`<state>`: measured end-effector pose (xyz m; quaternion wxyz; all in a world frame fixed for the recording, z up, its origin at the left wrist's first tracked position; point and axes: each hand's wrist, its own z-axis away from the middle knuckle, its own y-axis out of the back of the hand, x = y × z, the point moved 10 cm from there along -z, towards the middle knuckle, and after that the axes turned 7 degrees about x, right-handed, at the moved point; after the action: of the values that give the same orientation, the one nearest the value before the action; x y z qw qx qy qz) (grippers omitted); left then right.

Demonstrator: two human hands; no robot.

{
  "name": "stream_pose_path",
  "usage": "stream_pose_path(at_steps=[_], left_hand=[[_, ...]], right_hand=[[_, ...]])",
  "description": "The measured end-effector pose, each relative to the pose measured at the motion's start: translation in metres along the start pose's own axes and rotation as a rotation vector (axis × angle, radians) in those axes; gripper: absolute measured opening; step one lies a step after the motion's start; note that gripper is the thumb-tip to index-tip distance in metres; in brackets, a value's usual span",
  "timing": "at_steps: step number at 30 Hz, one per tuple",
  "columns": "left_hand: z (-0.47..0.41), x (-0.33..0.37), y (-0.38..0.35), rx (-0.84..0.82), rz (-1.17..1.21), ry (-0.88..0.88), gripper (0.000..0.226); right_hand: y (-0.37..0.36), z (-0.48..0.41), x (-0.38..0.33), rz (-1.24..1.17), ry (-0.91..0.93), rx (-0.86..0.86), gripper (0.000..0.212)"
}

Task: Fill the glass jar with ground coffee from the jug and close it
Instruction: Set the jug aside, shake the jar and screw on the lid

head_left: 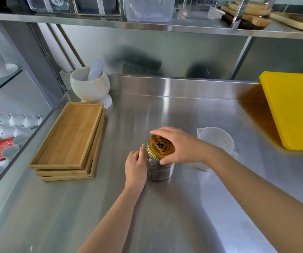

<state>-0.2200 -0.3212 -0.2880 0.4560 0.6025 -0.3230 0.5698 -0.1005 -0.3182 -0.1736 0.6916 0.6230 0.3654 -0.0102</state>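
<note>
Gold lid (161,145) sits on the upright glass jar (158,169) mid-surface, the right hand (179,145) clasping it from above, the left hand (135,166) gripping the jar's side, jug (215,143) behind.

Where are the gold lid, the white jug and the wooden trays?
gold lid (162,146): head view, on its printed top.
white jug (218,141): head view, on its inner wall.
wooden trays (68,136): head view, on the top tray's flat middle.
</note>
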Motion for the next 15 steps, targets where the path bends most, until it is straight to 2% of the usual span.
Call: stream_pose_path(at_steps=[5,15], left_hand=[[-0.002,-0.004,-0.002,-0.029,-0.015,-0.013,0.052],[0.000,-0.001,-0.003,-0.055,-0.026,-0.006,0.052]], right_hand=[[-0.001,-0.013,-0.003,0.088,0.010,-0.195,0.079],[-0.001,-0.019,-0.009,0.199,0.054,-0.271,0.079]])
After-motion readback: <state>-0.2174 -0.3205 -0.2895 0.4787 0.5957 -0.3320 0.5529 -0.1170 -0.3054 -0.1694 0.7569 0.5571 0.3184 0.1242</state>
